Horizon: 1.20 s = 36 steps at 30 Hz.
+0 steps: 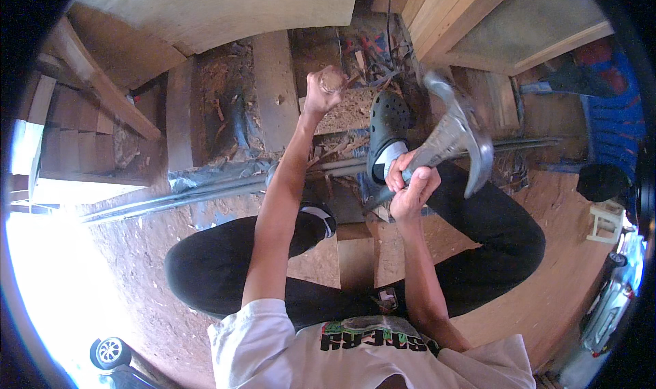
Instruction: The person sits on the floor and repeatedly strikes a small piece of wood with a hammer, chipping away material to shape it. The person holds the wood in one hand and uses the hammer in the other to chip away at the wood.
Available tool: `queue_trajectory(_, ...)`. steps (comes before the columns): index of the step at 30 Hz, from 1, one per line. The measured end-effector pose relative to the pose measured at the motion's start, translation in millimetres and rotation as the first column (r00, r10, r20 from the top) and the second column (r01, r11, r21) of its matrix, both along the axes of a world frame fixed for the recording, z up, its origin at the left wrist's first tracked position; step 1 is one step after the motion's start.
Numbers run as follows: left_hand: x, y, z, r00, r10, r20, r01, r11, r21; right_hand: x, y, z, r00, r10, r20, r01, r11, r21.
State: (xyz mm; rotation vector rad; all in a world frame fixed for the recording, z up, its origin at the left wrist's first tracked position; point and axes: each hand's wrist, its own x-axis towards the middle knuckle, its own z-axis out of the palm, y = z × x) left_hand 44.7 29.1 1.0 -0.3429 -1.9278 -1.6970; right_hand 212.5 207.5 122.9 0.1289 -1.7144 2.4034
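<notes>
Right hand (414,185) gripping a claw hammer (473,141), left hand (321,96) closed around a round-ended wooden piece (333,81), perforated dark clog (389,119) between them, wood chips (352,112) nearby, white stool (605,223) far right.

I saw bold black block capitals (372,341) set across the chest of a white T-shirt (266,351), just beside a green-and-dark picture print (372,325); the cloth's folds partly broke up the letters.

A hammer (462,133) sat in the right grip (414,185), a wooden piece (333,81) in the left grip (317,100); a clog (388,126) stood between them, pipes (229,191) ran beneath the left forearm (283,191), a stool (605,223) far right.
</notes>
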Motion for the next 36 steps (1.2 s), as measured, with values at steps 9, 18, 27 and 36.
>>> queue_trajectory(9,6,1,1,0.996,-0.052,0.067,0.059,0.993,-0.104,-22,-22,-18,0.975,-0.098,0.200,-0.047,0.788,0.614)
queue_trajectory(18,-6,-6,-28,0.988,-0.011,0.154,0.035,0.988,-0.148,24,-2,-34,0.854,-0.010,0.520,-0.022,0.998,0.055)
queue_trajectory(27,-20,-38,73,0.991,0.126,0.055,-0.109,0.482,0.869,18,5,-31,0.780,0.031,0.625,-0.150,0.979,0.138)
queue_trajectory(36,-14,-12,41,0.934,0.136,0.332,-0.236,0.929,0.284,15,13,-40,0.750,0.000,0.661,-0.363,0.836,0.412)
